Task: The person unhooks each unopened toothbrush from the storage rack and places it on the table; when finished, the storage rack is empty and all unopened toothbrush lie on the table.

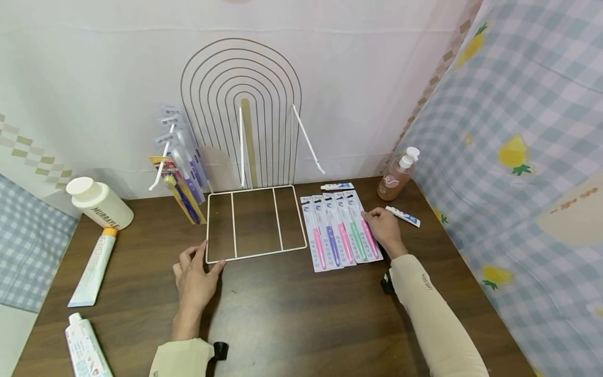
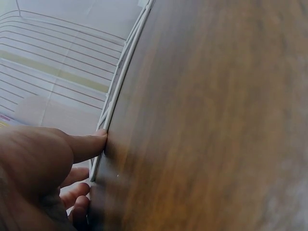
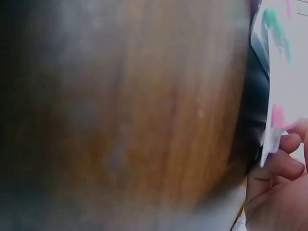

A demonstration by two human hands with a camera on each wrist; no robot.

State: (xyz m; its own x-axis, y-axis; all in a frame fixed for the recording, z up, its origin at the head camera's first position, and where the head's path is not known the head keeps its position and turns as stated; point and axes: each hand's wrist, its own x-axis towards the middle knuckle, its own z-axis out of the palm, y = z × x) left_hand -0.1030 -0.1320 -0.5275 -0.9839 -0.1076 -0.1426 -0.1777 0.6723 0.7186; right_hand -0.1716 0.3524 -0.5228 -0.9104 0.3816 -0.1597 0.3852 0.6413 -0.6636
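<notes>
From the head camera, the left hand (image 1: pixel 194 280) lay flat on the dark wooden table (image 1: pixel 292 319), fingers spread and straight, fingertips against the front left corner of the white wire display rack (image 1: pixel 254 222). The right hand (image 1: pixel 383 229) curled its fingers over the pink packaged toothbrush (image 1: pixel 369 233), rightmost in a row of five just right of the rack's base

From the left wrist, a fingertip (image 2: pixel 98 139) pressed the white wire edge (image 2: pixel 120 82)

From the right wrist, blurred fingers (image 3: pixel 284 163) pinched the pack's card edge (image 3: pixel 272 134)
</notes>
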